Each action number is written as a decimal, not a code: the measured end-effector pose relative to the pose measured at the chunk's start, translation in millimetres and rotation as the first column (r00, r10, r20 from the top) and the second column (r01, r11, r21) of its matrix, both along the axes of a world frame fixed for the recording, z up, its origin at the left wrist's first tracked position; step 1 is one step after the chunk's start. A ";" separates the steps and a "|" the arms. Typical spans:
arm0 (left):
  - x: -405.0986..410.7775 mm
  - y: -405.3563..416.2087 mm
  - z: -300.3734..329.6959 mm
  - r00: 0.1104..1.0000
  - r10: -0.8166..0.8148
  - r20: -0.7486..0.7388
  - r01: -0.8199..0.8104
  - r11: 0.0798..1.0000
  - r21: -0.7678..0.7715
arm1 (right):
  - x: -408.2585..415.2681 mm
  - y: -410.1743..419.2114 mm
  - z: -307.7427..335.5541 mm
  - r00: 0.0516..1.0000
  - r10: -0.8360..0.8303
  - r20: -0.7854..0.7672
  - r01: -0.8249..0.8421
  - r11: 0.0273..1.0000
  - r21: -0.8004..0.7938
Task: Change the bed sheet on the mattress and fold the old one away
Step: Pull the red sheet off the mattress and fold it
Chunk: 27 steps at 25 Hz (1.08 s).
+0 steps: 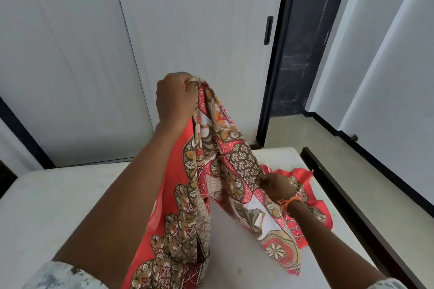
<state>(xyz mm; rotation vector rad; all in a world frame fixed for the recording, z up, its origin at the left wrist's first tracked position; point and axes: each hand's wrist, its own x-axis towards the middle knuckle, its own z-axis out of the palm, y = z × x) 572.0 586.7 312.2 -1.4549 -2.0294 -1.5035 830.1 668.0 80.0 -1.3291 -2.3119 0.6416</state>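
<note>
A pale mottled sleeve point(63, 275) sits nearest the lens at seven o'clock, and from it the left forearm rises toward the centre. The left hand point(175, 97) is lifted above the mattress point(47, 206), its fingers curled tight into a fist round a gathered edge of the red patterned bed sheet point(225, 148). The cloth hangs from that fist in two long drapes, one falling toward six o'clock along the forearm, the other sloping to four o'clock onto the bare white mattress. At three o'clock the right hand point(278, 186), with an orange thread bracelet point(290, 200) at the wrist, pinches a fold of the sheet low down, fingers bent and closed on the fabric. Beyond, at twelve o'clock, stands a white sliding wardrobe door point(187, 30) with a black handle point(268, 30).
</note>
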 end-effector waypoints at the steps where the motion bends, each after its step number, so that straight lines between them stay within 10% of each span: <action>1: -2.7 0.6 2.2 1.000 0.020 0.000 -0.020 1.000 0.016 | 2.5 -0.1 -10.4 0.998 0.012 0.060 -0.010 0.999 -0.034; 8: -18.9 1.0 -17.9 0.990 0.131 0.053 -0.106 0.933 -0.343 | -3.1 8.9 70.2 0.975 0.083 -0.206 -0.038 0.977 0.212; 12: 28.9 -4.8 -32.8 0.914 -0.368 0.170 0.395 0.714 -0.578 | -54.1 -1.1 185.4 0.924 0.352 -0.150 -0.205 0.787 0.582; 15: 48.4 0.6 -30.6 0.896 -0.428 0.114 0.434 0.799 -0.416 | -69.3 -2.6 235.7 0.907 0.404 -0.118 -0.240 0.727 0.644; 22: 20.2 -2.6 -28.1 0.951 -0.306 0.043 0.304 0.900 -0.312 | -24.6 32.0 188.3 0.893 0.449 -0.028 -0.431 0.871 0.235; 27: 9.4 2.9 -19.7 0.976 -0.202 0.079 0.212 0.965 -0.157 | -2.6 26.9 98.0 0.957 0.282 0.065 -0.272 0.953 -0.130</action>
